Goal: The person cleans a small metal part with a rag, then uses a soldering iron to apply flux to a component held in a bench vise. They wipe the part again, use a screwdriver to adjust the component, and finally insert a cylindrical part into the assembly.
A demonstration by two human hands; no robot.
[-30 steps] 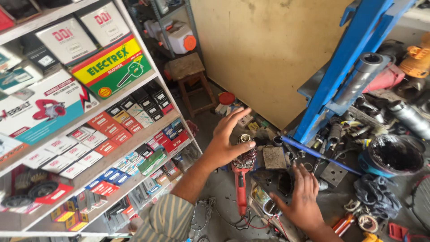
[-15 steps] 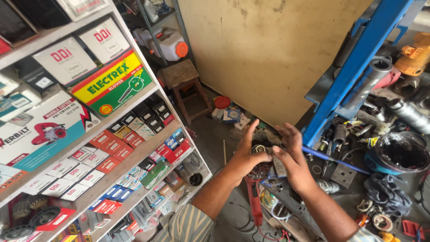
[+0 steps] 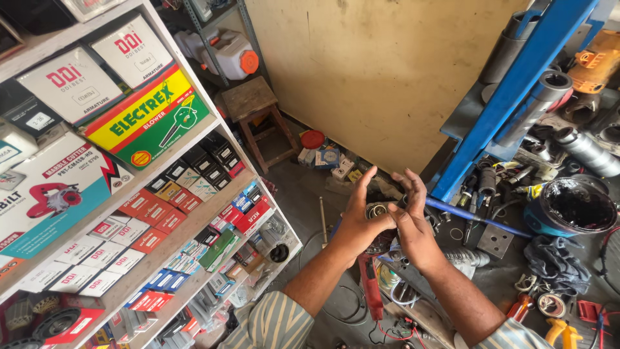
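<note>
A: Holding what?
B: Small metal ring, pinched between left hand and right hand, mid-scene above red tool.
A: Risk?
B: Could slip from loose fingertips, vanishing among floor clutter.

**What you cannot make out**

Your left hand and right hand are covering most of the small round metal part between them. The red power tool is lying half hidden beneath your wrists. The frame's edges are cutting off the shelf and your sleeves.
</note>
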